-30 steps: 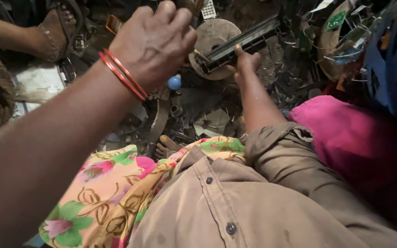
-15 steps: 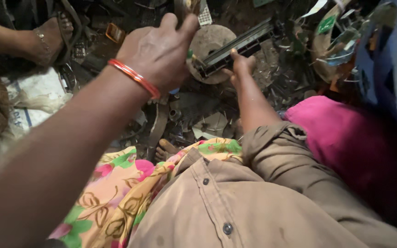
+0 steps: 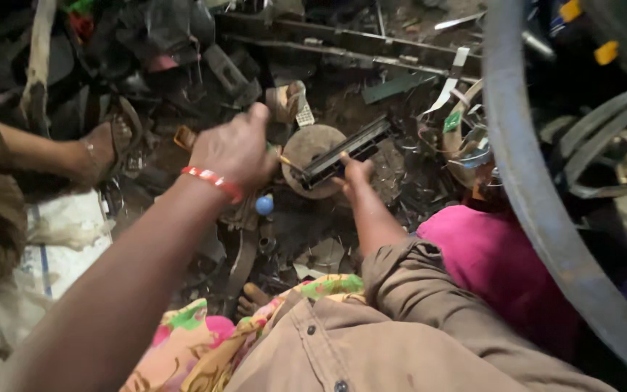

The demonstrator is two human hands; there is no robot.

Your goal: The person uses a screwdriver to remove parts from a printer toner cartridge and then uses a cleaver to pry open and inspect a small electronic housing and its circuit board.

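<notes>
A: Where is the long black part (image 3: 345,152)?

B: It lies across a round wooden block (image 3: 313,156) near the middle of the cluttered floor (image 3: 74,254). Its long axis runs from lower left up to upper right.

A: Which hand has it?

B: The right hand (image 3: 350,174) grips its lower left end from beneath, fingers closed narrowly around it. The left hand (image 3: 235,151) is fisted just to the left of that end, closed on a thin tool (image 3: 285,160) whose tip points right toward the part. The right hand is the nearer of the 2.

A: What can't you see?

B: Most of the tool is buried in the fist, so I cannot tell its kind. The part's underside is hidden by the block. Another person's sandalled foot (image 3: 107,149) rests at the floor's left edge, and a curved grey rim (image 3: 524,189) cuts off the right side.
</notes>
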